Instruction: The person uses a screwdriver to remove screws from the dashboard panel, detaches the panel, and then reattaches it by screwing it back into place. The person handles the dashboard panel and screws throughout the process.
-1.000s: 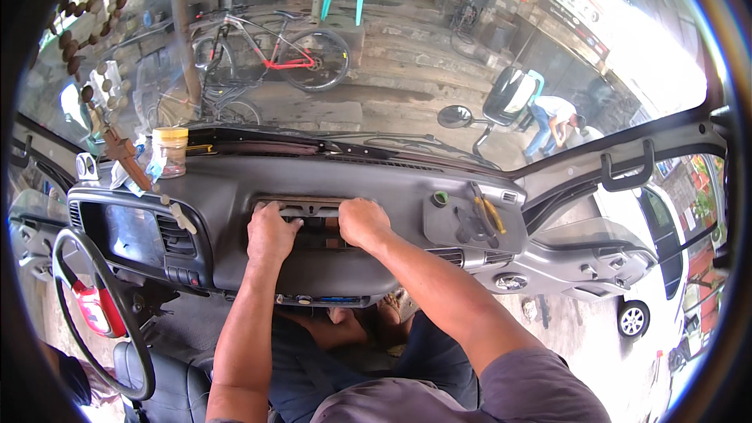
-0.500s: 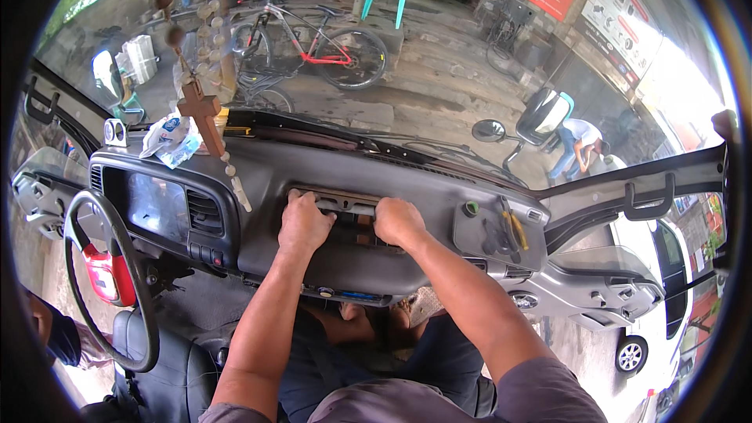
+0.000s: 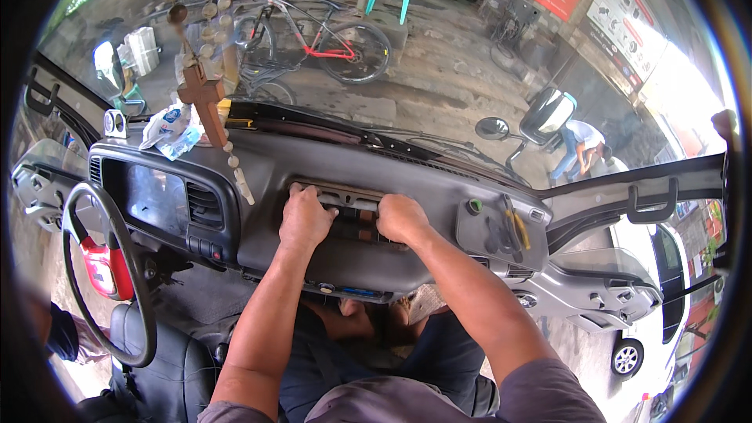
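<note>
A grey metal bracket-like strip [image 3: 349, 197] with a brownish upper edge lies across the top of a rectangular dashboard opening [image 3: 349, 229]. My left hand [image 3: 305, 217] is closed around its left end, thumb pointing inward. At the right end, my right hand [image 3: 402, 218] has its fingers curled over the edge. Both sets of fingertips are partly hidden. Between the hands, dark parts with a brownish piece show inside the opening. The grey dashboard [image 3: 270, 164] surrounds it.
To the left are a steering wheel [image 3: 146, 298] and a display [image 3: 157, 200]. A wooden cross [image 3: 204, 102] on beads hangs ahead. Tools with yellow handles [image 3: 520, 229] lie on the dashboard's right tray. Beyond the windshield, a person [image 3: 581, 145] bends near the mirror [image 3: 546, 116].
More of the opening's dark inside shows below the strip. My hands keep to its two ends, my right hand shifted very slightly. The whole view has moved a little.
</note>
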A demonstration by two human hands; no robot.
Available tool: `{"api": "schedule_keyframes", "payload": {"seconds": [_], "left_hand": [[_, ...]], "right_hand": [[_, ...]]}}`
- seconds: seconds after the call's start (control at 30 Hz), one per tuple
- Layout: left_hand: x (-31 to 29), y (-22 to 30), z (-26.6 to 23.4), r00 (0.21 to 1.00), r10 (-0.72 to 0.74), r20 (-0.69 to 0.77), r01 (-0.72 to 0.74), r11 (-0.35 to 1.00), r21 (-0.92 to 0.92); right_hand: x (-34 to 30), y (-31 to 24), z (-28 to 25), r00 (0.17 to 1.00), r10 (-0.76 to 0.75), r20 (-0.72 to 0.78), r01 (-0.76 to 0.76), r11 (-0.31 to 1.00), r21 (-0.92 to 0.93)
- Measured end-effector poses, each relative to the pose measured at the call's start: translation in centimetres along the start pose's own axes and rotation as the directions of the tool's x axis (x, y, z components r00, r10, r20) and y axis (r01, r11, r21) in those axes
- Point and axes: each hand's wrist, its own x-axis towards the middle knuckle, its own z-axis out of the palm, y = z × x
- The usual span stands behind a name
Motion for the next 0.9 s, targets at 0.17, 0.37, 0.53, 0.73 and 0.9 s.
{"api": "schedule_keyframes", "payload": {"seconds": [0.17,0.37,0.53,0.73,0.9], "left_hand": [[0.1,-0.2,0.2,1.0,0.004,0.001,-0.004,1.0,0.012],[0.3,-0.4,0.2,0.999,0.039,0.009,-0.04,0.999,0.025],[0.3,-0.6,0.2,0.999,0.036,0.02,-0.036,0.999,0.021],[0.3,-0.7,0.3,0.999,0.041,0.02,-0.041,0.999,0.01],[0.3,-0.5,0.2,0.999,0.037,0.016,-0.038,0.999,0.029]], "right_hand": [[0.1,0.0,0.3,0.997,-0.069,-0.045,0.066,0.996,-0.053],[0.2,0.1,0.9,0.995,-0.027,-0.091,0.027,1.0,0.0],[0.6,0.6,1.0,0.998,-0.02,-0.063,0.022,0.999,0.034],[0.5,0.1,0.8,0.999,-0.024,-0.034,0.023,0.999,-0.032],[0.2,0.0,0.6,0.994,-0.053,-0.093,0.05,0.998,-0.035]]}}
